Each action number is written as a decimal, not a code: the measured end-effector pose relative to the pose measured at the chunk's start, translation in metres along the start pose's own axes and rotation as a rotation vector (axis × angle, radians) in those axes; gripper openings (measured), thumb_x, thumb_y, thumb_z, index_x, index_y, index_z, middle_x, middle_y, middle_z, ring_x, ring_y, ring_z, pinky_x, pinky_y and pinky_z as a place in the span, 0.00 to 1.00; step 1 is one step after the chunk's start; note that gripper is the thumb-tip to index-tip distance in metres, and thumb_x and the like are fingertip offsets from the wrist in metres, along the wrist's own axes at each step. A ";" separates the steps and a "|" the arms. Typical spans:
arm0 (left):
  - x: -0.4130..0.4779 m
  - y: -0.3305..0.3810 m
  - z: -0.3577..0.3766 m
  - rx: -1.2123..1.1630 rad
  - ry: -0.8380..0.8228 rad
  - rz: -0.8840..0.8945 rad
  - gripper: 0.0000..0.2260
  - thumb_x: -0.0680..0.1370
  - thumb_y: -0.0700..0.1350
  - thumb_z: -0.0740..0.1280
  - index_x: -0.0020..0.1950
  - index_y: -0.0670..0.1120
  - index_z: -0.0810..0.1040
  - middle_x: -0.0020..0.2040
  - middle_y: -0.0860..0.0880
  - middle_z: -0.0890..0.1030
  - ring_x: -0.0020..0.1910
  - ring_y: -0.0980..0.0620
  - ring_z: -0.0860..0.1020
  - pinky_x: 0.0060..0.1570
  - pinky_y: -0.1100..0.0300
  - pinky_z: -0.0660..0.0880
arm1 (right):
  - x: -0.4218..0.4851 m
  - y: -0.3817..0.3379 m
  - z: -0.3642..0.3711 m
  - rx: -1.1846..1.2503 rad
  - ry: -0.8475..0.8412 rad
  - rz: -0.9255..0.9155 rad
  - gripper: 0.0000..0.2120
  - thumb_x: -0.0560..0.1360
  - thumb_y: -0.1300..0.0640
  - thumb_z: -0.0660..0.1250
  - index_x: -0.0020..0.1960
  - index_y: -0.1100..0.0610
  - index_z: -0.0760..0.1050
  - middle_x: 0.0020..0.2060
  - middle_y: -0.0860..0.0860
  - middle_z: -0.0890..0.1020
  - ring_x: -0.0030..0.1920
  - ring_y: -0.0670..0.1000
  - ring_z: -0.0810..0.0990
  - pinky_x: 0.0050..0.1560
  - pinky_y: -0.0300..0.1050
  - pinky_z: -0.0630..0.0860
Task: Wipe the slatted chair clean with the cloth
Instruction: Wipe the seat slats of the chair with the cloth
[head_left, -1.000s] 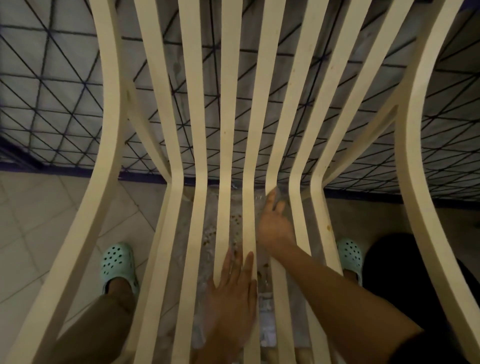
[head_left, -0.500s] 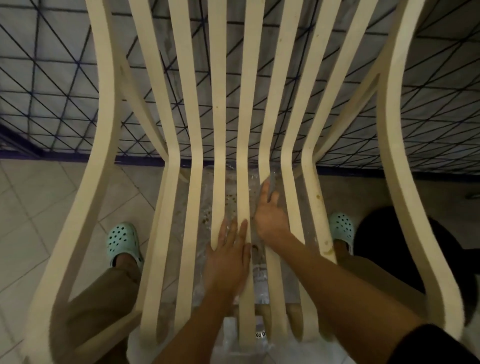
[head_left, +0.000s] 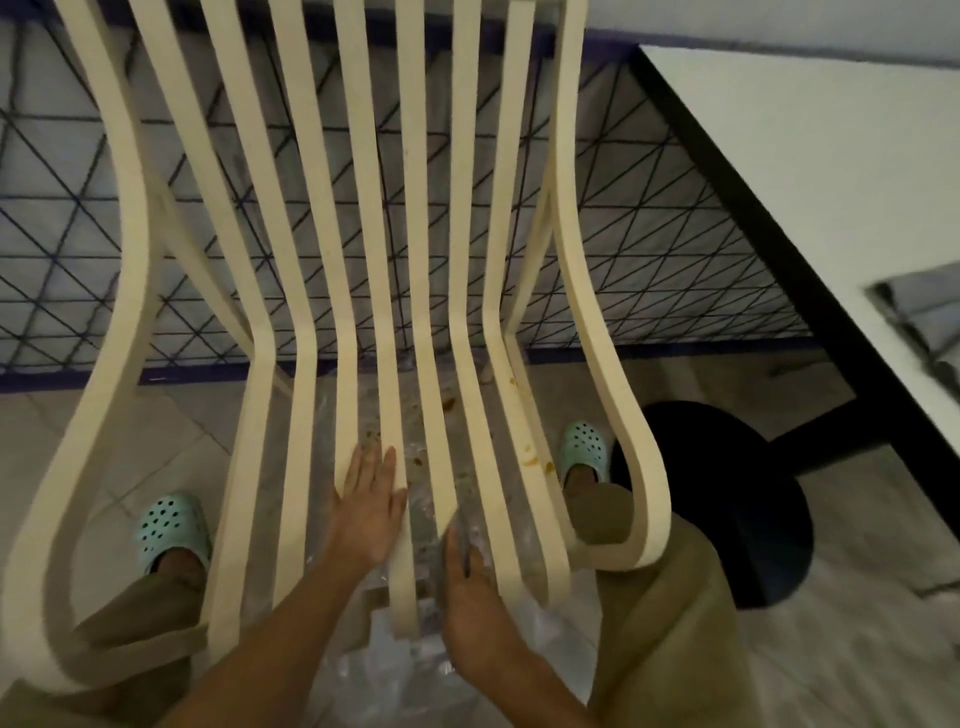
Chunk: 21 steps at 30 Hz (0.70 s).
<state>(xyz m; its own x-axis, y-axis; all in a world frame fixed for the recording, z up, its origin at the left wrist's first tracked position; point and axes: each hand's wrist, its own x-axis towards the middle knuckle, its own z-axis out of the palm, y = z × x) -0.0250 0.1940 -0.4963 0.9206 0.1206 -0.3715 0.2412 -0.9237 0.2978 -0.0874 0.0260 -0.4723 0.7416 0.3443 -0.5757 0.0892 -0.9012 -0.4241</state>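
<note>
A cream slatted chair (head_left: 306, 218) fills the view from above. Orange-brown stains (head_left: 530, 460) spot its right seat slats. My left hand (head_left: 371, 501) lies flat on the middle seat slats with straight fingers. Near the seat's front edge, my right hand (head_left: 470, 597) reaches its fingers into the gap between two slats. There it touches a crinkled clear plastic sheet (head_left: 415, 670) that lies under the seat. The slat and the plastic partly hide those fingertips. No cloth shows in either hand.
A white table (head_left: 789, 171) with a black edge stands at the right, its round black base (head_left: 727, 499) beside the chair. A dark wire mesh panel (head_left: 649, 270) runs behind the chair. My feet in mint clogs (head_left: 171, 525) stand on the tiled floor on either side of the seat.
My right hand has slid back from the rear of the seat to its front edge. My left hand stays flat on the middle slats. The view has swung right, bringing the table in.
</note>
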 end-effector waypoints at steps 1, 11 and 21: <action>-0.001 0.002 -0.003 0.004 -0.027 -0.005 0.26 0.84 0.55 0.47 0.80 0.50 0.44 0.80 0.49 0.43 0.78 0.51 0.38 0.76 0.42 0.47 | -0.007 0.005 -0.008 0.047 -0.029 -0.017 0.39 0.79 0.68 0.56 0.76 0.57 0.30 0.77 0.61 0.48 0.70 0.63 0.66 0.55 0.48 0.69; -0.034 0.034 -0.011 -0.058 -0.068 0.115 0.26 0.84 0.53 0.50 0.80 0.49 0.46 0.80 0.50 0.43 0.79 0.51 0.43 0.76 0.44 0.47 | -0.021 0.055 -0.089 0.117 0.459 -0.094 0.27 0.83 0.58 0.52 0.79 0.51 0.47 0.77 0.54 0.53 0.74 0.56 0.59 0.72 0.52 0.64; -0.006 0.074 0.014 -0.073 0.001 0.312 0.25 0.83 0.48 0.56 0.79 0.48 0.52 0.80 0.49 0.52 0.78 0.51 0.51 0.75 0.48 0.54 | 0.018 0.068 -0.050 -0.083 0.348 0.215 0.37 0.82 0.52 0.53 0.75 0.56 0.28 0.77 0.59 0.48 0.74 0.61 0.58 0.62 0.54 0.73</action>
<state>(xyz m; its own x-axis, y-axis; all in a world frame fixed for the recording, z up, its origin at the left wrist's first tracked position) -0.0169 0.1202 -0.4840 0.9538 -0.1639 -0.2519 -0.0310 -0.8875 0.4598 -0.0347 -0.0422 -0.4761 0.9284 0.0493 -0.3682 -0.0495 -0.9659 -0.2541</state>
